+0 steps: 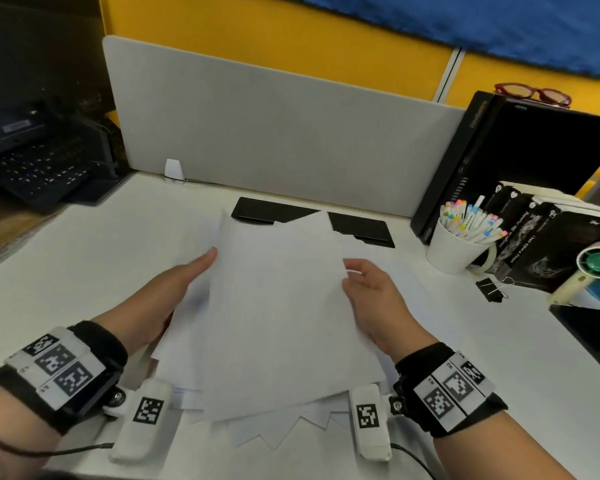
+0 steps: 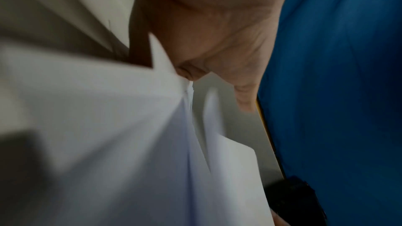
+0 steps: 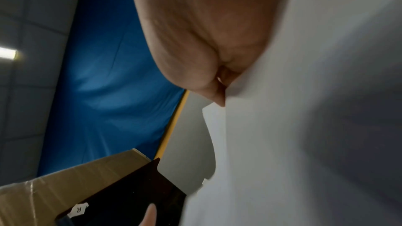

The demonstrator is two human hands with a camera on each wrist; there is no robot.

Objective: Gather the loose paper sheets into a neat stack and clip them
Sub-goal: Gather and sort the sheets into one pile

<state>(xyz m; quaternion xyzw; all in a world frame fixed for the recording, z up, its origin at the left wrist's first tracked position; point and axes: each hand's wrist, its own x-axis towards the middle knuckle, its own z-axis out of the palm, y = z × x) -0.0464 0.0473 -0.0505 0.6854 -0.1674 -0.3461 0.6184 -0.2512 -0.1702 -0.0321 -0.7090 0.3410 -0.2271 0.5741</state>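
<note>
The paper sheets point(image 1: 277, 306) form an uneven, fanned bundle held over the white desk point(image 1: 83, 254), between the two hands. The left hand point(image 1: 173, 289) grips the bundle's left edge, thumb on top and the other fingers hidden beneath; the right hand point(image 1: 371, 296) pinches the right edge, thumb over the top sheet. The left wrist view shows several sheet edges splayed at the thumb point(image 2: 206, 40); the right wrist view is blurred, though the fingers point(image 3: 195, 49) seem closed on the sheet edge.

The corners do not line up — a jagged row of them juts out at the bundle's near edge, and one far corner overlaps the black tray point(image 1: 360, 228). Bare desk lies left of the bundle. To its right lie a black binder clip point(image 1: 490, 289), a white cup of markers point(image 1: 458, 244) and black boxes point(image 1: 534, 244); their print is too small to read.
</note>
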